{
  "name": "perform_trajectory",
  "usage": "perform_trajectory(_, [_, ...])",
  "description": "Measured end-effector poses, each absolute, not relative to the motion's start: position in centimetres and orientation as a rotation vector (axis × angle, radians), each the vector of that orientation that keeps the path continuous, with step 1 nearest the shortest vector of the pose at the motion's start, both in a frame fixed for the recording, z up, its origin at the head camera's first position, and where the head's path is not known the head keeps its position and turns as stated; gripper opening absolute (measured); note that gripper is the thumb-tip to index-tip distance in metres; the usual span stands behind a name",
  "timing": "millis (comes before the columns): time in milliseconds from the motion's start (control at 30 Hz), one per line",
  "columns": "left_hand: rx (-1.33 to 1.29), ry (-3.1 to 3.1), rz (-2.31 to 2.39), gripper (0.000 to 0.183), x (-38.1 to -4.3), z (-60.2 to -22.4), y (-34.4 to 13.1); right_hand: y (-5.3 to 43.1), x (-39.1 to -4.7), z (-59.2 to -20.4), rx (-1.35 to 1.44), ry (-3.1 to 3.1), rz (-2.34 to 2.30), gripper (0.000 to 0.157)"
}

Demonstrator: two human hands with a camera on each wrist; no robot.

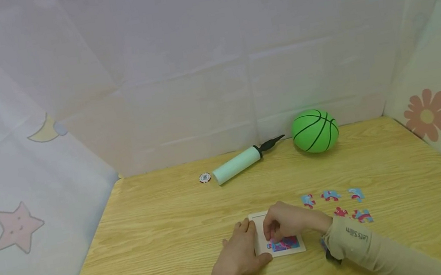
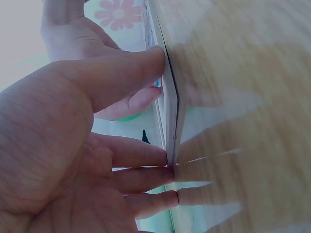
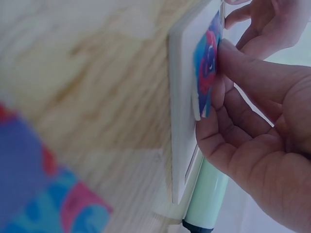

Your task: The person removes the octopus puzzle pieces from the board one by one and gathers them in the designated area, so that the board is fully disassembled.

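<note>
A white puzzle board (image 1: 260,232) lies on the table, with joined blue and pink jigsaw pieces (image 1: 290,243) in its near right part. My left hand (image 1: 240,252) rests along the board's left side, fingers fairly straight. In the left wrist view its thumb (image 2: 146,63) touches the near edge and the fingertips meet the board's side and table. My right hand (image 1: 283,221) reaches over the board with curled fingers. At the left end of the joined part, its thumb and fingers pinch a puzzle piece (image 3: 206,63), partly hidden by the hand.
Several loose puzzle pieces (image 1: 330,195) lie right of the board, and another is partly hidden by the right wrist. Farther back are a poker chip (image 1: 205,177), a pale green hand pump (image 1: 237,165) and a green ball (image 1: 315,131). A cloth wall (image 1: 195,88) bounds the table behind.
</note>
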State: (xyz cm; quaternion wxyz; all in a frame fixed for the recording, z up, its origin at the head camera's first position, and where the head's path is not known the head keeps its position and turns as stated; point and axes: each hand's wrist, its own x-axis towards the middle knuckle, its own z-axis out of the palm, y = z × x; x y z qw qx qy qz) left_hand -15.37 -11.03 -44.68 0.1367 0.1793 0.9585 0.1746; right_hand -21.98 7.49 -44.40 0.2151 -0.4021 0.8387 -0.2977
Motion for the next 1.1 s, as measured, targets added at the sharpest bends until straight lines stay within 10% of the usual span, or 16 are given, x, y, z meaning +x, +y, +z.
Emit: perform_trajectory(1100, [0.515, 2.775, 0.523, 0.088, -15.46, -44.60, -10.91, 7.46, -22.37, -44.84, -1.087, 2.294, -0.795, 0.017])
